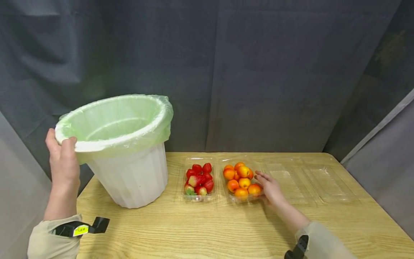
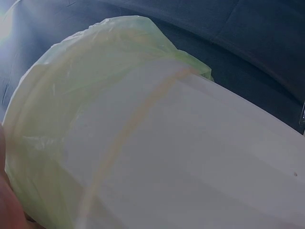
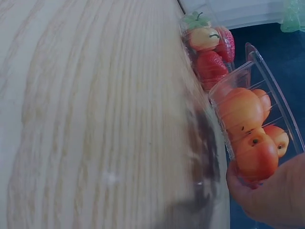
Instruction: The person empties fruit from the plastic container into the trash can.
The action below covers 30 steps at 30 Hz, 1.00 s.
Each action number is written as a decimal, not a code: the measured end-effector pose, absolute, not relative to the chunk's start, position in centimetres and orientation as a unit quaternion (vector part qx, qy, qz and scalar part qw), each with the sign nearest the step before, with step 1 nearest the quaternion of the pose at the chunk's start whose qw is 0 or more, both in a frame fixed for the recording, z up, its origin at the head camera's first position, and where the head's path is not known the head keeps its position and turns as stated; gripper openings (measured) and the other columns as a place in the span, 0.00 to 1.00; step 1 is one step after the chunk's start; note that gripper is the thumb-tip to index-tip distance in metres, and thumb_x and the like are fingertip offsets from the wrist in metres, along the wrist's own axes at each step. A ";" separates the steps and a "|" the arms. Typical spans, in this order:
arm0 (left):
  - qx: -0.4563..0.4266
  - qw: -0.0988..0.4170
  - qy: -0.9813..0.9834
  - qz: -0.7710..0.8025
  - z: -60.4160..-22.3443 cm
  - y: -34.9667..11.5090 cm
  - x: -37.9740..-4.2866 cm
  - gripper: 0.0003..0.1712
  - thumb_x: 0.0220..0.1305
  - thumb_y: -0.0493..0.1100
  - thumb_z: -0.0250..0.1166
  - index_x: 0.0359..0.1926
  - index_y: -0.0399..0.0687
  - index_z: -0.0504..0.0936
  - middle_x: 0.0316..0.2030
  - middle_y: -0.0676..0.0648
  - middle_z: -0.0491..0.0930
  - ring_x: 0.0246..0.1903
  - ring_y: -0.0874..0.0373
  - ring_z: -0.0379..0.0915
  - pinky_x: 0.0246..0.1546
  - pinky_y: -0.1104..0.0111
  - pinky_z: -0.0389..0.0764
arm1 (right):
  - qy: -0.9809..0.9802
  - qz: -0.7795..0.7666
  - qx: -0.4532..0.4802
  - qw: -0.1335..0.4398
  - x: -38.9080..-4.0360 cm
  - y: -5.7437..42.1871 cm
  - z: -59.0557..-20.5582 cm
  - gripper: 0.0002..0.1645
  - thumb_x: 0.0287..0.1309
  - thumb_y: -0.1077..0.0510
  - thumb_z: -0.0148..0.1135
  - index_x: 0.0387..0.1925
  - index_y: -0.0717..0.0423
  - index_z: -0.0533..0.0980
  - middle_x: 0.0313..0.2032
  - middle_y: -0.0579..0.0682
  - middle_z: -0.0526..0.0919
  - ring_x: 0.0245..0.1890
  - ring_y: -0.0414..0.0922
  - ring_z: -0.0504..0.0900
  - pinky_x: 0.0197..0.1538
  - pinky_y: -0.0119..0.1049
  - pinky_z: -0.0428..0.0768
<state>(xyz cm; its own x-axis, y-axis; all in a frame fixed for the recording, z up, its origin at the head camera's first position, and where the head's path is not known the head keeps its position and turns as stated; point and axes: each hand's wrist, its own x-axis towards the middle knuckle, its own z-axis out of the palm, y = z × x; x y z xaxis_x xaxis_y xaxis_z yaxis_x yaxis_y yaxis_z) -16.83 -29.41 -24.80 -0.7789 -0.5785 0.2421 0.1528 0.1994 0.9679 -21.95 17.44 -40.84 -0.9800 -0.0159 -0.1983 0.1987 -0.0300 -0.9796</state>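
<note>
On the left stands a white ribbed trash bin [image 1: 132, 176] with a pale green liner [image 1: 116, 124] folded over its rim. My left hand [image 1: 64, 158] grips the near left rim through the liner, thumb and fingers on either side of it. In the left wrist view the bin's wall [image 2: 190, 143] fills most of the picture. My right hand [image 1: 271, 189] holds the right side of a clear plastic container [image 1: 229, 196] of orange-red fruits [image 1: 244, 182], which look like apricots or small peaches. The right wrist view shows this container slightly tilted, the thumb at its lower edge.
A second clear container of strawberries [image 1: 198, 180] sits between the bin and the orange fruits. Two more clear plastic containers [image 1: 330, 181] lie at the right of the wooden table [image 1: 181, 230]. Dark curtain [image 1: 258, 72] hangs behind the table's back edge.
</note>
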 end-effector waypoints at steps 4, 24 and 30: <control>0.148 0.297 -0.716 -0.614 -24.9 -29.5 -16.9 0.37 0.63 0.49 0.43 0.70 0.64 0.37 0.70 0.53 0.41 0.64 0.65 0.40 0.65 0.67 0.37 | 0.695 -0.712 0.055 0.080 -22.0 17.8 -40.1 0.30 0.69 0.56 0.33 0.68 0.64 0.48 0.66 0.66 0.50 0.64 0.59 0.55 0.28 0.30 0.77; 0.152 0.291 -0.723 -0.607 -24.9 -29.5 -16.8 0.37 0.64 0.49 0.41 0.70 0.64 0.35 0.70 0.53 0.40 0.65 0.64 0.39 0.65 0.66 0.37 | 0.719 -0.692 0.014 0.061 -22.7 17.8 -35.5 0.32 0.69 0.55 0.37 0.70 0.51 0.44 0.66 0.65 0.54 0.63 0.60 0.57 0.30 0.35 0.78; 0.150 0.294 -0.722 -0.608 -24.7 -29.4 -16.8 0.37 0.64 0.49 0.41 0.70 0.62 0.36 0.70 0.53 0.41 0.65 0.65 0.40 0.65 0.68 0.38 | 0.728 -0.683 -0.010 0.058 -22.9 17.6 -33.7 0.32 0.69 0.55 0.36 0.70 0.52 0.43 0.65 0.66 0.54 0.63 0.62 0.57 0.32 0.36 0.79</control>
